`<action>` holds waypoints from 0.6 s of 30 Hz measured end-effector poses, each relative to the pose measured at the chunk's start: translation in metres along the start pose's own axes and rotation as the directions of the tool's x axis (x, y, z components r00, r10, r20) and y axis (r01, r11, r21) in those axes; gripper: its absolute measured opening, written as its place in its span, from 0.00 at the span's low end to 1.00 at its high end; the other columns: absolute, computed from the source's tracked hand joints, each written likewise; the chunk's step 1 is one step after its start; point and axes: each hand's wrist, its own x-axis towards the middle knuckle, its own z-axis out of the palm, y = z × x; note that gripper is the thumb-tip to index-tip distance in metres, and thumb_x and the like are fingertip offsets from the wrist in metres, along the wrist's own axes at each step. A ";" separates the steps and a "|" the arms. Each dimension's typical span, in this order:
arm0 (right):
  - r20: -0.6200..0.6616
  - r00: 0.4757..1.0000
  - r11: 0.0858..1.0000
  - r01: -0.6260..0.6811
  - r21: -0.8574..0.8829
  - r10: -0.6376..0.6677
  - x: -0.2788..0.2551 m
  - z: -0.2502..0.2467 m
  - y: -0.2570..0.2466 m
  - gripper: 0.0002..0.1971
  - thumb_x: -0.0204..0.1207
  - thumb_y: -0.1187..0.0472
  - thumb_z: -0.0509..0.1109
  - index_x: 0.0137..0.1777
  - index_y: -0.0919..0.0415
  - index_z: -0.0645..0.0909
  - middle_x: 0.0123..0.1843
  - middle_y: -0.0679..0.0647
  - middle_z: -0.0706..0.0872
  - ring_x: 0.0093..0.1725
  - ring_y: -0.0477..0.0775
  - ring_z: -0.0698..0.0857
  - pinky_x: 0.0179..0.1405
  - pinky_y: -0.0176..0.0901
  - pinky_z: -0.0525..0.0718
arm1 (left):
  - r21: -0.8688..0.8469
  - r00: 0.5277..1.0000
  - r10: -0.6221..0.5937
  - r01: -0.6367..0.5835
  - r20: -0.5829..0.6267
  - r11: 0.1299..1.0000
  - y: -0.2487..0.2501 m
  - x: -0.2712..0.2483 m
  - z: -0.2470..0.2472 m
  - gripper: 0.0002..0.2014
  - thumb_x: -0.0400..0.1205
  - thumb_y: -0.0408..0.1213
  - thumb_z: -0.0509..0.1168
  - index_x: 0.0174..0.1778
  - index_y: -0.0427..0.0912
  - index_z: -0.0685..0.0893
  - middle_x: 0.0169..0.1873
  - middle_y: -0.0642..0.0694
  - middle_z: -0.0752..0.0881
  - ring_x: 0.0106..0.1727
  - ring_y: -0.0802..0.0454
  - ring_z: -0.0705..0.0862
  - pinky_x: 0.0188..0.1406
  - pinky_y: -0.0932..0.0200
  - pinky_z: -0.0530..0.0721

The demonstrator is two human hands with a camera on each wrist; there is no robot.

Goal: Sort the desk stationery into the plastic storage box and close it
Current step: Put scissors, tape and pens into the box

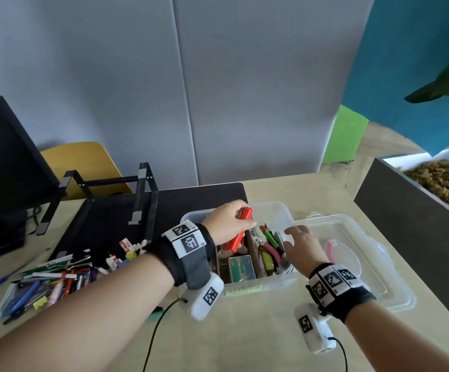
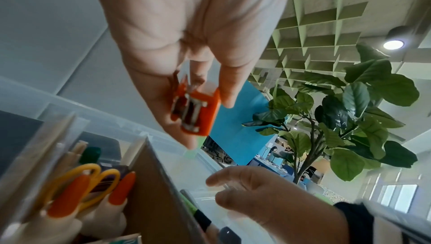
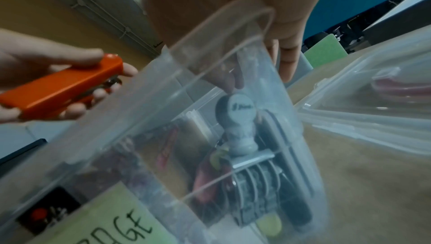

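Note:
My left hand (image 1: 227, 221) grips an orange stapler (image 1: 238, 234) and holds it tilted over the left part of the clear plastic storage box (image 1: 271, 280). In the left wrist view the stapler (image 2: 198, 111) sits between thumb and fingers, above yellow scissors (image 2: 93, 174) and a cardboard divider (image 2: 151, 192). My right hand (image 1: 301, 245) hovers open over the box's right end, fingers relaxed. The right wrist view shows the stapler (image 3: 63, 89), a grey date stamp (image 3: 242, 119) inside the box, and my fingers (image 3: 289, 49) just above it. The clear lid (image 1: 352, 237) lies to the right of the box.
A pile of pens and small stationery (image 1: 56, 277) lies on the desk to the left, by a black mat (image 1: 110, 224) and a laptop stand (image 1: 142, 194). A monitor (image 1: 3, 157) stands far left, and a dark planter (image 1: 419, 210) borders the right. Cables trail near the front edge.

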 end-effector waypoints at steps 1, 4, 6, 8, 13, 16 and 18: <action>0.000 1.000 1.000 -0.008 0.008 0.008 0.000 0.002 0.001 0.21 0.79 0.64 0.59 0.73 0.60 0.71 0.74 0.58 0.69 0.70 0.60 0.72 0.72 0.49 0.69 | -0.002 1.000 -0.025 0.025 0.005 1.000 0.003 0.007 0.002 0.15 0.83 0.44 0.64 0.61 0.39 0.77 0.45 0.44 0.82 0.44 0.44 0.85 0.48 0.46 0.87; -0.006 1.000 0.999 -0.009 0.035 0.009 0.000 0.003 0.002 0.22 0.79 0.64 0.58 0.73 0.59 0.70 0.75 0.58 0.70 0.71 0.60 0.72 0.72 0.49 0.69 | -0.017 0.998 -0.068 0.068 0.004 0.998 0.009 0.028 0.007 0.18 0.86 0.47 0.58 0.56 0.32 0.75 0.43 0.37 0.80 0.46 0.35 0.86 0.51 0.36 0.86; -0.006 1.000 0.999 -0.005 0.050 0.005 0.000 0.004 0.003 0.22 0.79 0.65 0.59 0.74 0.59 0.70 0.75 0.58 0.70 0.71 0.59 0.71 0.72 0.49 0.69 | 0.008 0.996 -0.091 0.091 0.022 0.996 0.011 0.042 0.012 0.18 0.86 0.47 0.56 0.57 0.32 0.73 0.46 0.34 0.82 0.48 0.34 0.86 0.54 0.37 0.85; -0.010 1.000 0.998 0.001 0.057 -0.001 0.000 0.005 0.005 0.22 0.79 0.65 0.58 0.74 0.59 0.70 0.74 0.58 0.69 0.71 0.59 0.71 0.71 0.48 0.69 | 0.052 0.994 -0.104 0.102 0.030 0.993 0.010 0.055 0.017 0.18 0.86 0.47 0.56 0.61 0.33 0.72 0.51 0.33 0.83 0.50 0.36 0.85 0.52 0.43 0.84; -0.039 0.999 0.997 0.025 0.074 -0.023 -0.001 0.006 0.007 0.22 0.79 0.65 0.59 0.74 0.58 0.70 0.75 0.56 0.69 0.73 0.58 0.70 0.73 0.46 0.67 | 0.208 0.992 -0.124 0.124 -0.009 0.970 0.006 0.076 0.030 0.23 0.83 0.48 0.63 0.66 0.36 0.70 0.50 0.45 0.75 0.48 0.46 0.76 0.45 0.57 0.72; -0.056 0.998 0.996 0.037 0.082 -0.033 -0.001 0.007 0.007 0.22 0.79 0.65 0.59 0.74 0.57 0.70 0.75 0.56 0.69 0.73 0.57 0.70 0.73 0.46 0.67 | 0.227 0.991 -0.125 0.133 -0.050 0.965 0.003 0.086 0.034 0.19 0.78 0.49 0.68 0.58 0.40 0.76 0.48 0.46 0.78 0.47 0.47 0.77 0.45 0.57 0.72; -0.063 0.997 0.995 0.039 0.094 -0.033 -0.001 0.007 0.007 0.22 0.79 0.64 0.59 0.74 0.57 0.71 0.75 0.55 0.70 0.73 0.57 0.70 0.73 0.46 0.67 | 0.241 0.990 -0.124 0.138 -0.072 0.961 0.001 0.091 0.036 0.17 0.77 0.49 0.69 0.51 0.42 0.75 0.45 0.47 0.79 0.46 0.47 0.78 0.43 0.56 0.73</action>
